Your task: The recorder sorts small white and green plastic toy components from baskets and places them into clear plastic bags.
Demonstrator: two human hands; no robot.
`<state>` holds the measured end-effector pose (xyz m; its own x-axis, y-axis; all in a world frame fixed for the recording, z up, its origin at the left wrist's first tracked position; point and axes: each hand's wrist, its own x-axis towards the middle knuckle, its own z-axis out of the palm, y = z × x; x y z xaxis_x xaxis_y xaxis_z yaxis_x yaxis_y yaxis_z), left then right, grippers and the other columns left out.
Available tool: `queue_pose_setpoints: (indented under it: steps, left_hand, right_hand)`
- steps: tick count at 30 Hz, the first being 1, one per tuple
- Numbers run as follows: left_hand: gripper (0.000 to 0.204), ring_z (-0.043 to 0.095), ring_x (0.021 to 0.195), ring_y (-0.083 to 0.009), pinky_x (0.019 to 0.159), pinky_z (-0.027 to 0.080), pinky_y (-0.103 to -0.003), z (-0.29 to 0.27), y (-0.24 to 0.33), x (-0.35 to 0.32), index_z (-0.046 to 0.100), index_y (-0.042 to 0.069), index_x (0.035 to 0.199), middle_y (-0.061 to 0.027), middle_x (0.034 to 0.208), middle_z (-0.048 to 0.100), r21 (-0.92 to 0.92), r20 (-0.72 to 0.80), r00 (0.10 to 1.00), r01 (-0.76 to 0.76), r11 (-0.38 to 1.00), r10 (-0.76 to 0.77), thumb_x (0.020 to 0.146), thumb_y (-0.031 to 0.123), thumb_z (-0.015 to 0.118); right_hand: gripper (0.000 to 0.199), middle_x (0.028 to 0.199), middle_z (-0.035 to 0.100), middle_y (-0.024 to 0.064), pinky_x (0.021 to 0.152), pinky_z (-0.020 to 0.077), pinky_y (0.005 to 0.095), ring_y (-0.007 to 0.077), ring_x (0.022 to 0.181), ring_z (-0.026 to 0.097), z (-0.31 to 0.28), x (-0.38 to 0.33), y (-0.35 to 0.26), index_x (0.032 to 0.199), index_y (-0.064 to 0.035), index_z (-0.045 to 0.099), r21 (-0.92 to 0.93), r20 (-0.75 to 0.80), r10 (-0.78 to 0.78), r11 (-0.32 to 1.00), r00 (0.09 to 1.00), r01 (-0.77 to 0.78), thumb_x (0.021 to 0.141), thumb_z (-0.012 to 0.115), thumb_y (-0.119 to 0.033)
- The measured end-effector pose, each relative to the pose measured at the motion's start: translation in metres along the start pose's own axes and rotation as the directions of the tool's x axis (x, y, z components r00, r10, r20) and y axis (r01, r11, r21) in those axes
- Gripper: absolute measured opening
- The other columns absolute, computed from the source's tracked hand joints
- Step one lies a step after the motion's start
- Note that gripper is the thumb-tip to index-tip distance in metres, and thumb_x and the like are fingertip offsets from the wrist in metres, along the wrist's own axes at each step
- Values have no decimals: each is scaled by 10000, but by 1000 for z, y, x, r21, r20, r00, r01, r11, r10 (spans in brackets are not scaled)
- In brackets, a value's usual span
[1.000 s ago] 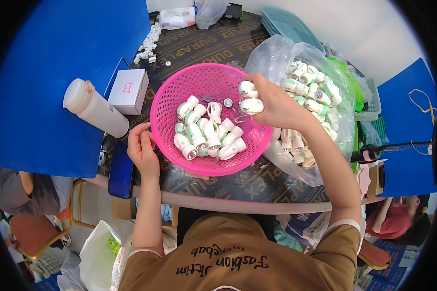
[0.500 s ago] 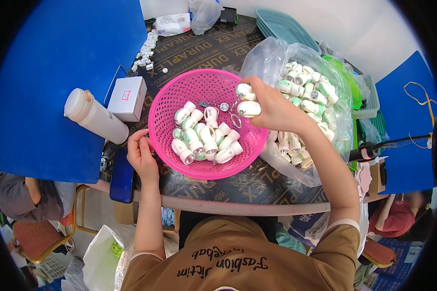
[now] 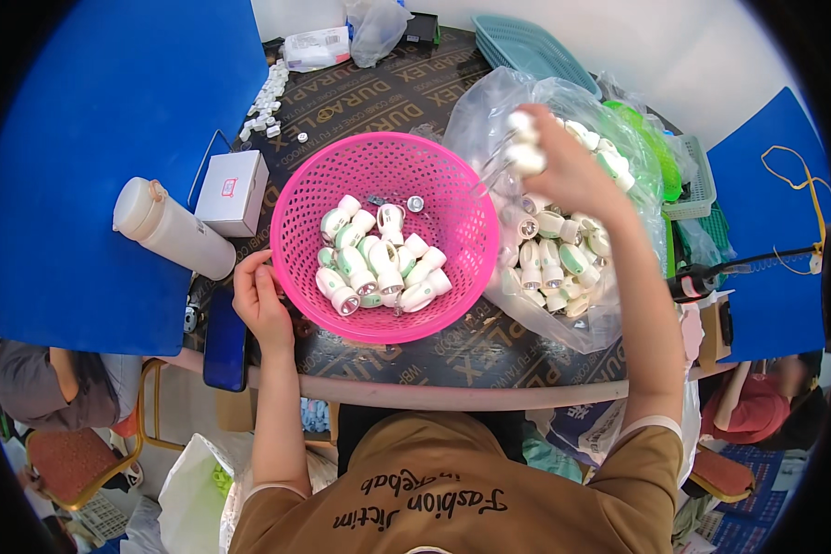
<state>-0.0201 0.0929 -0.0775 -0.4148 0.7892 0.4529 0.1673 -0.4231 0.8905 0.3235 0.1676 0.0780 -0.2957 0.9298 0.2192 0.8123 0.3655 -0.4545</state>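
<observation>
"Pink plastic is standing out first in the head view; what is that basket holding?"

"It is holding a heap of white-and-green torches, and a small silver disc is lying just behind them."

"What is the right hand doing?"

"It is hovering above the clear bag, to the right of the basket. Its fingers are gripping what look like two pale torches, blurring a little, with metal rings seemingly dangling toward the basket's rim. More bagged torches are lying beneath."

"And the left hand?"

"It is resting at the basket's left rim, fingers loosely curling. I cannot tell whether they are pinching the rim or merely touching it."

"What could be going wrong from here?"

"I am thinking mainly of those rings: one catching in the mesh could be dragging the basket sideways, especially if the left hand is not steadying it. Two smooth bodies are also sharing one grip, so one could be slipping out. The bag's soft film is sagging open, so a knock could be spilling torches onto the worktop."

"Anything else?"

"Yes, the phone is lying across the front edge beside the left forearm; a bump could be tipping it off."
</observation>
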Motion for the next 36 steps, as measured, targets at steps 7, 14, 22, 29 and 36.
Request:
queue_pose_setpoints:
  steps: [7, 14, 22, 29, 36]
  left_hand:
    - [177, 426, 593, -14, 528, 333, -154, 4, -4, 0, 580, 3, 1004, 29, 704, 528, -1, -11, 1000, -2, 1000, 2, 948, 69, 426]
    - [166, 418, 590, -13, 523, 327, -160, -8, -4, 1, 580, 10, 1005, 34, 702, 525, -9, -19, 1000, 1, 1000, -2, 945, 60, 434]
    - [166, 456, 592, -40, 539, 358, -185, -31, -12, 2, 595, 5, 981, 8, 669, 531, -9, -6, 999, 50, 999, -50, 921, 35, 443]
    - [168, 467, 594, -48, 548, 375, -189, -44, -16, 7, 587, -4, 976, -4, 656, 534, -55, -3, 1000, 30, 998, -30, 922, 35, 433]
    - [167, 470, 595, -51, 554, 382, -189, -46, -16, 3, 586, -6, 980, -8, 656, 533, -45, 6, 999, 49, 998, -49, 918, 29, 435]
  right_hand:
    - [690, 1176, 539, 233, 928, 419, 371, 335, 1113, 521, -47, 14, 124, 1244, -7, 419, -244, -195, 303, 906, 933, -345, 664, 722, -228]
    - [937, 1339, 413, 222, 1038, 328, 409, 342, 1249, 403, -22, 30, 136, 1352, -49, 397, -314, 79, 418, 872, 905, -375, 643, 738, -557]
    - [367, 1137, 573, 131, 865, 441, 379, 293, 1041, 550, 18, 23, -4, 1108, -10, 584, -121, -118, -94, 989, 989, 80, 826, 637, -238]
    - [274, 1023, 596, 150, 833, 462, 388, 322, 959, 560, 104, 3, -87, 1028, -6, 605, -28, 458, -380, 897, 803, 441, 765, 613, -81]
    - [249, 931, 558, 168, 801, 448, 422, 345, 932, 541, 169, 7, -65, 944, 11, 512, -53, 617, -271, 923, 739, 382, 698, 552, 8]
